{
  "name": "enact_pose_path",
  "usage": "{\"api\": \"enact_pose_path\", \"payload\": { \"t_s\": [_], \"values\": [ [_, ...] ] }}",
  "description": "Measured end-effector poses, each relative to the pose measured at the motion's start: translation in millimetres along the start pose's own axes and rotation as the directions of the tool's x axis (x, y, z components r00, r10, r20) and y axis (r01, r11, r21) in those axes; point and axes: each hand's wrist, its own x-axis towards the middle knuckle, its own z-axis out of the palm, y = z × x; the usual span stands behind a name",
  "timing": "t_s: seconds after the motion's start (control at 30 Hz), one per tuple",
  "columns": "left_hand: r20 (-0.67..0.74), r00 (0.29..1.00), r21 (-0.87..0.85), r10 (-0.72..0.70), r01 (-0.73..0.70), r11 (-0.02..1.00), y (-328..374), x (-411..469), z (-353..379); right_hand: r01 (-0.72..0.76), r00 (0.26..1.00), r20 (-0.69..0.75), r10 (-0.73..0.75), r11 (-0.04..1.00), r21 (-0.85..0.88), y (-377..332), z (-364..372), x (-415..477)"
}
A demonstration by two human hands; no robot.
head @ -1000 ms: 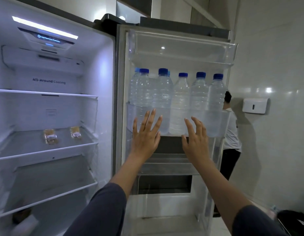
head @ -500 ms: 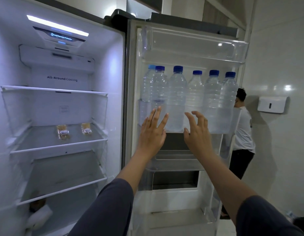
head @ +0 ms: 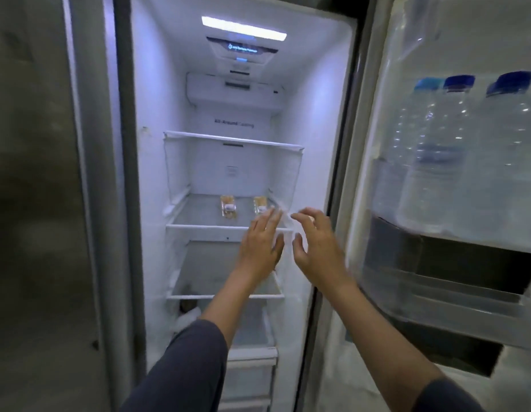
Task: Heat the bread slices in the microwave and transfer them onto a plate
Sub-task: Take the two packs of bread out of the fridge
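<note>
Two small wrapped bread packets lie on the middle glass shelf (head: 198, 226) of the open fridge: one packet (head: 228, 206) at centre, the other packet (head: 260, 204) to its right. My left hand (head: 259, 245) is raised in front of the shelf edge, just below the right packet, fingers spread and holding nothing. My right hand (head: 314, 245) is beside it, fingers curled apart, empty, near the fridge's right wall. Neither hand touches the bread. No microwave or plate is in view.
The open fridge door (head: 454, 263) stands at right with several blue-capped water bottles (head: 454, 150) in its rack. The closed steel door (head: 35, 203) fills the left. A white wrapped item (head: 188, 318) lies on a lower shelf. Drawers sit at the bottom.
The view has swung left from the door rack to the fridge interior. Both hands moved left from in front of the bottles to the middle shelf edge.
</note>
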Motion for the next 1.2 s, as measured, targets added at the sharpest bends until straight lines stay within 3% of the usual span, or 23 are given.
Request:
{"api": "enact_pose_path", "payload": {
  "t_s": [0.17, 0.4, 0.57, 0.7, 0.9, 1.2],
  "values": [
    [0.018, 0.992, -0.021, -0.125, 0.125, 0.992, -102.7, 19.9, -4.8, -0.216, 0.973, 0.110, 0.200, 0.963, 0.159, 16.4, 108.7, 42.9],
    [0.102, 0.946, -0.035, -0.309, 0.314, 0.949, -239.5, 89.5, 39.5, -0.470, 0.850, 0.322, 0.417, 0.877, 0.105, 85.9, 254.4, 120.1],
    [0.225, 0.865, -0.076, -0.448, 0.474, 0.878, -311.0, 132.1, 88.9, -0.632, 0.737, 0.353, 0.577, 0.773, 0.055, 137.1, 319.7, 156.9],
    [0.327, 0.803, -0.107, -0.497, 0.555, 0.825, -330.2, 155.4, 122.1, -0.732, 0.634, 0.362, 0.684, 0.681, -0.007, 169.6, 345.1, 168.6],
    [0.346, 0.721, -0.099, -0.601, 0.665, 0.741, -344.3, 186.8, 164.5, -0.825, 0.477, 0.384, 0.791, 0.553, -0.115, 207.0, 372.3, 197.9],
    [0.337, 0.590, -0.126, -0.734, 0.801, 0.586, -340.7, 213.7, 182.8, -0.856, 0.394, 0.447, 0.803, 0.498, -0.140, 228.0, 385.0, 215.0]
  ]
}}
